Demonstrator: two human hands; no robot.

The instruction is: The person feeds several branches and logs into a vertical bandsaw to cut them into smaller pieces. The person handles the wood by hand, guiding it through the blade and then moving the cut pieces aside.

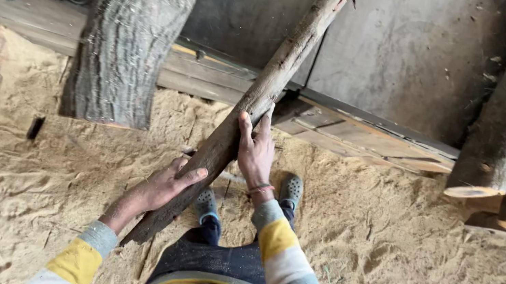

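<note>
Both hands on thin log point(261, 95): left hand point(165, 185) low, right hand point(256, 153) higher.

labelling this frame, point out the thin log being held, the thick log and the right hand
thin log point(280, 64), head view, bare bark above the hands
thick log point(130, 30), head view, middle of the trunk
right hand point(256, 153), head view, back of the hand
</note>
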